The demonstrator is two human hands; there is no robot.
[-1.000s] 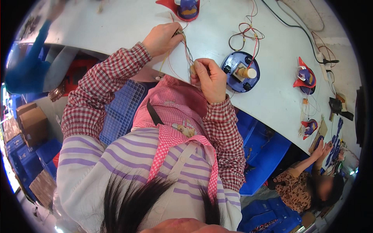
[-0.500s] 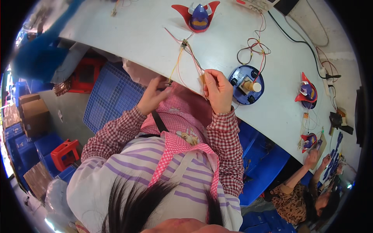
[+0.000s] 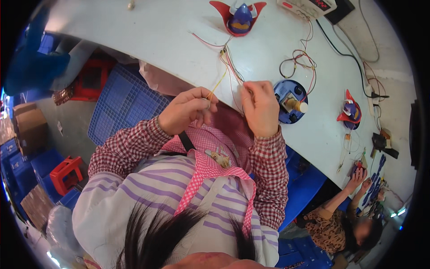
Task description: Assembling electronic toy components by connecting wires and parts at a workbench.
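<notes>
the table (image 3: pixel 179 31) is smooth and white, and the grey floor (image 3: pixel 74 121) is off to my left. my left hand (image 3: pixel 190 110) pinches one thin yellow wire (image 3: pixel 219 84). my right hand (image 3: pixel 262 109) pinches more thin wires (image 3: pixel 232 67), which lie on the table just past my fingertips. one round, shiny blue base (image 3: pixel 283 93) is right beside it. two hard red-and-purple toys (image 3: pixel 240 22) stand on the table, one past my hands, one well right. one blue grid crate (image 3: pixel 123 105) is left of my grip.
</notes>
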